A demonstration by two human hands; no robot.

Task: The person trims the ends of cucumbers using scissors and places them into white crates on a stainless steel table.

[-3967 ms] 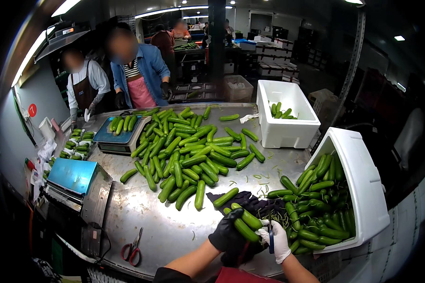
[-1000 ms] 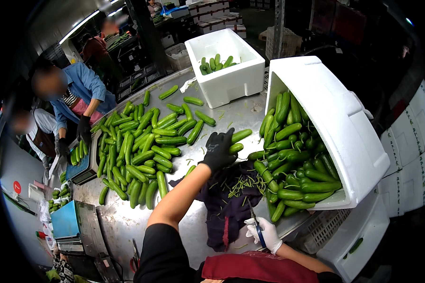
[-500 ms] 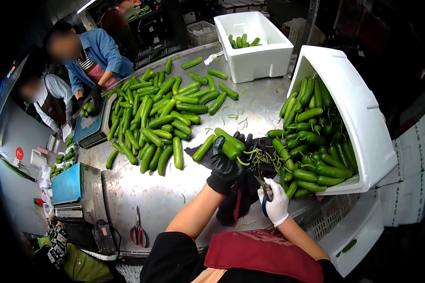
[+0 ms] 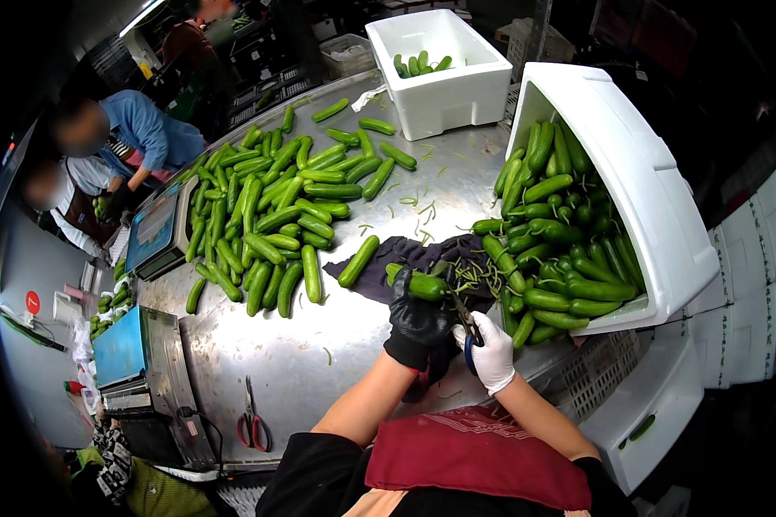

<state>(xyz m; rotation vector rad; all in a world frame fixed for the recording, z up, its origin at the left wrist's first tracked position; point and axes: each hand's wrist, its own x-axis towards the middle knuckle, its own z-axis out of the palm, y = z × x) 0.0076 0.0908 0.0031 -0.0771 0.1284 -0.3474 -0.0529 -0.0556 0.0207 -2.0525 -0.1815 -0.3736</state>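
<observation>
In a black glove, my left hand (image 4: 416,317) is closed around a green cucumber (image 4: 428,286) above a dark cloth (image 4: 384,258). My white-gloved right hand (image 4: 493,355) grips small scissors (image 4: 469,329) with dark blue handles. Their blades point at the cucumber's right end; whether they touch it I cannot tell. Thin cut stems (image 4: 477,274) lie heaped on the cloth just beyond the blades. A single cucumber (image 4: 359,262) rests at the cloth's left edge. To the right, a tipped white foam box (image 4: 664,202) spills many cucumbers (image 4: 569,228) toward my hands.
A big pile of cucumbers (image 4: 267,215) covers the left middle of the metal table (image 4: 259,349). Another foam box (image 4: 448,99) stands at the back. Red-handled scissors (image 4: 252,426) lie near the front edge. Scales (image 4: 155,237) and two co-workers are at the left.
The scissors have come up to the right end of the cucumber in my left hand. The view has shifted slightly. At the left, the co-worker in blue has drawn their hands back from the scale.
</observation>
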